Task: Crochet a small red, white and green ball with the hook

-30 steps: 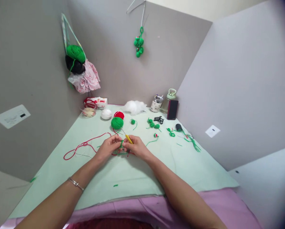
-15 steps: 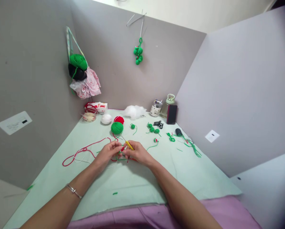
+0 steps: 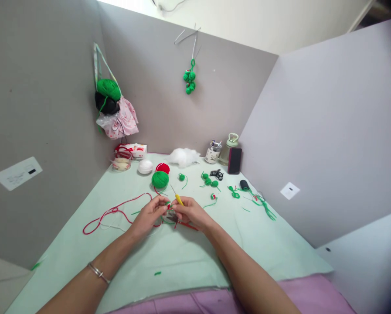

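Observation:
My left hand (image 3: 152, 212) is closed around a small red and green crochet piece (image 3: 168, 206), mostly hidden by my fingers. My right hand (image 3: 189, 211) grips a crochet hook with a yellow handle (image 3: 178, 199), its thin metal shaft pointing up and away from the piece. The right fingertips touch the piece's right side. Below my hands lies a partly hidden orange-red slim object (image 3: 189, 226), whose kind I cannot make out. A green yarn ball (image 3: 160, 179) stands just beyond, with a red yarn ball (image 3: 163, 168) behind it.
Loose red yarn (image 3: 117, 209) loops on the left. A white yarn ball (image 3: 145, 166), white stuffing (image 3: 184, 157), a pen holder (image 3: 213, 152), a bottle (image 3: 228, 148) and a phone (image 3: 235, 160) line the back. Small green crochet pieces (image 3: 209, 179) and black scissors (image 3: 217, 174) lie right.
The hook has swung more upright, and its tip has moved away from the green ball. My left fingers have shifted around the piece. The camera view has tilted slightly up.

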Tool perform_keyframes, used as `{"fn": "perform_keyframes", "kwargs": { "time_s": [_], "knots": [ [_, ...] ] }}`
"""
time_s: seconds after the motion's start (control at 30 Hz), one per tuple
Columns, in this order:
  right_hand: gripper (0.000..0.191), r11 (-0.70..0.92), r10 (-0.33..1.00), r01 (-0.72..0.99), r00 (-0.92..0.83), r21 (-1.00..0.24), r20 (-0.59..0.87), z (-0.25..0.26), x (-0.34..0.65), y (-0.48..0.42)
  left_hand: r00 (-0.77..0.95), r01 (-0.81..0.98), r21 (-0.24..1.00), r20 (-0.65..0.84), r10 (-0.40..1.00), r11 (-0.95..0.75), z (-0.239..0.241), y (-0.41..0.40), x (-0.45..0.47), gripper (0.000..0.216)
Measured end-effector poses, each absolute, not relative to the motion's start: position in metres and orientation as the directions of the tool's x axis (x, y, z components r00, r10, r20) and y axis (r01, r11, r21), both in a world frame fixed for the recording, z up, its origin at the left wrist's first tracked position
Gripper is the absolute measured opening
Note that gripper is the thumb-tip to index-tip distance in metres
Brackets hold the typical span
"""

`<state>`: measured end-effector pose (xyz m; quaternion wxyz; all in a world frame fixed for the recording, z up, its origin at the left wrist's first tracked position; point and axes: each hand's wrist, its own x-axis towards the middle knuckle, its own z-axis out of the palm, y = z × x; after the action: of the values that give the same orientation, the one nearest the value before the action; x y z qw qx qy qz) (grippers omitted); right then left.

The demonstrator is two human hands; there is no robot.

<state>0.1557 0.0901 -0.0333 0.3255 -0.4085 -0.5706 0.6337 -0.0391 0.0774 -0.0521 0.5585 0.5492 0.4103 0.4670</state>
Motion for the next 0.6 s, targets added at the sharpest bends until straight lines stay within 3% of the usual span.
{"fn": "perform_keyframes", "kwargs": {
  "time_s": [0.2, 0.37, 0.47, 0.6],
  "knots": [
    [0.040, -0.047, 0.870, 0.160, -0.478, -0.986, -0.119, -0.022, 0.167, 0.091, 0.276, -0.054, 0.999, 0.007, 0.961, 0.008, -0.050, 0.075, -0.037, 0.040],
    [0.030, 0.031, 0.882, 0.410, -0.441, -0.911, -0.168, -0.006, 0.210, 0.101, 0.181, -0.065, 0.998, 0.016, 0.983, -0.004, -0.046, 0.079, -0.043, 0.045],
    [0.017, 0.021, 0.961, 0.595, -0.235, -0.803, -0.149, -0.004, 0.242, 0.113, 0.035, -0.073, 0.997, 0.037, 0.999, -0.035, -0.045, 0.090, -0.059, 0.050],
    [0.023, -0.086, 0.991, 0.748, 0.134, -0.658, 0.023, -0.008, 0.266, 0.128, -0.130, -0.070, 0.994, 0.072, 0.989, -0.082, -0.044, 0.102, -0.081, 0.053]
  ]
}}
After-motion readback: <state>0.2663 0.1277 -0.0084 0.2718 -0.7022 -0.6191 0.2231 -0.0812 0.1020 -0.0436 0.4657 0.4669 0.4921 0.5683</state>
